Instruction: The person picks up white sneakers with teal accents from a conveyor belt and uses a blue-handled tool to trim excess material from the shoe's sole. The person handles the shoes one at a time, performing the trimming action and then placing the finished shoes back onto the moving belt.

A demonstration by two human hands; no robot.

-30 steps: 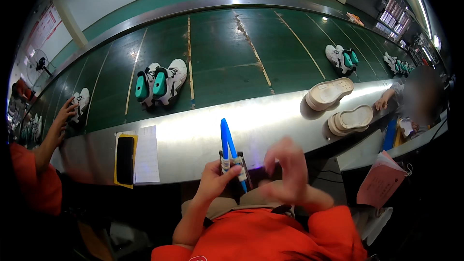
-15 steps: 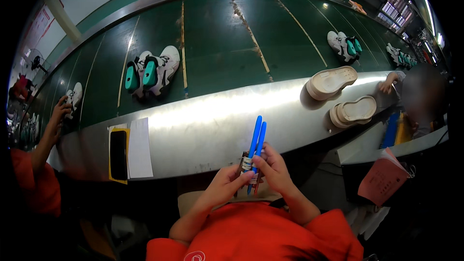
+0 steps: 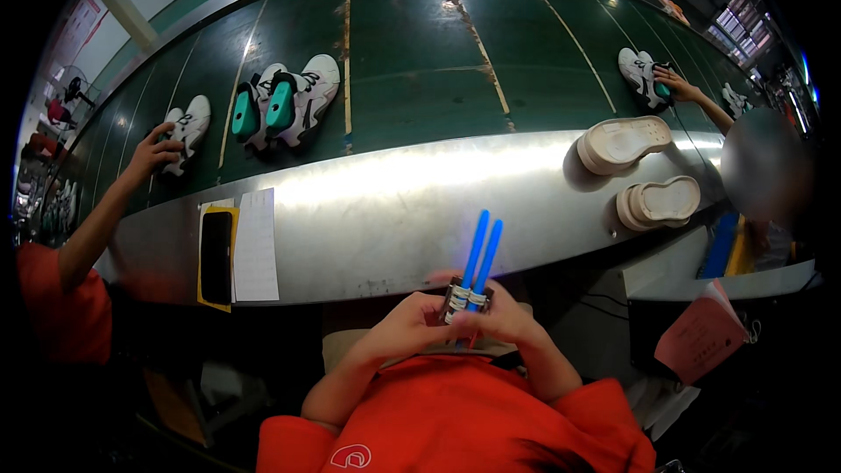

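2 blue pens [image 3: 480,250] are gripped together by both hands, left hand [image 3: 410,326] and right hand [image 3: 501,320], just below the bench [image 3: 420,201], and could be dropped if the grip loosens.

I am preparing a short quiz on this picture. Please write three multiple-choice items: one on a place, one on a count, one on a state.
1. Where do the two soles lie?
A. on the metal ledge, right
B. on the green belt
C. on the floor

2. How many blue sticks do the hands hold?
A. one
B. two
C. four

3. How do the hands hold the sticks?
A. flat
B. pointing up
C. pointing down

Key: 1 A, the soles rest on the metal ledge. 2 B, two blue sticks show. 3 B, left hand and right hand grip the lower ends.
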